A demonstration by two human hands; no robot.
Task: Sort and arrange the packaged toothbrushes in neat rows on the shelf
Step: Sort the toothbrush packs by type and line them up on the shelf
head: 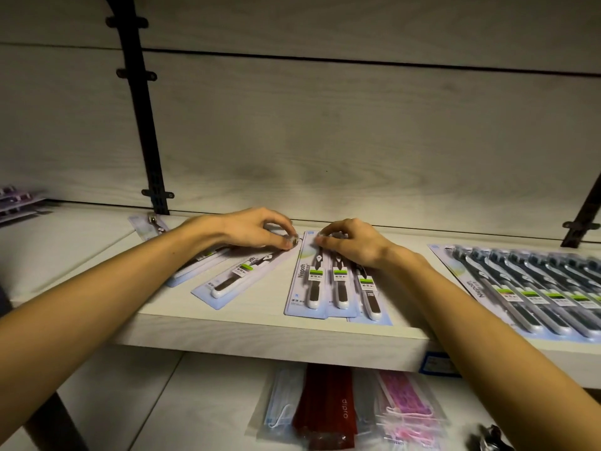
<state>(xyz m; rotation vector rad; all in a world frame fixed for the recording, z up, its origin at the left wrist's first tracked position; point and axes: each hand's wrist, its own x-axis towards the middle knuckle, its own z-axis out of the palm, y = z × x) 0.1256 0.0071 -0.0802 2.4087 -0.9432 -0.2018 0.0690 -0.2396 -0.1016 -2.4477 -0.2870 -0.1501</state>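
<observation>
Head view: a slanted pale blue card pack with a black and white toothbrush (pixel 242 276) lies on the light wooden shelf (pixel 260 346). The left hand (pixel 247 227) pinches its top end with curled fingers. Just beside it, three overlapping straight packs (pixel 338 284) lie under the right hand (pixel 349 244), whose curled fingertips pinch their tops. A long neat row of packs (pixel 533 297) lies far right.

On the shelf (pixel 227 333), a group of three overlapping toothbrush packs (pixel 335 284) lies at centre. A tilted single pack (pixel 240 278) lies at its 9 o'clock, just beside. A long overlapping row of packs (pixel 536 288) lies at 3 o'clock, well apart. Bagged face masks (pixel 341 408) lie at 6 o'clock, on the lower level.
</observation>
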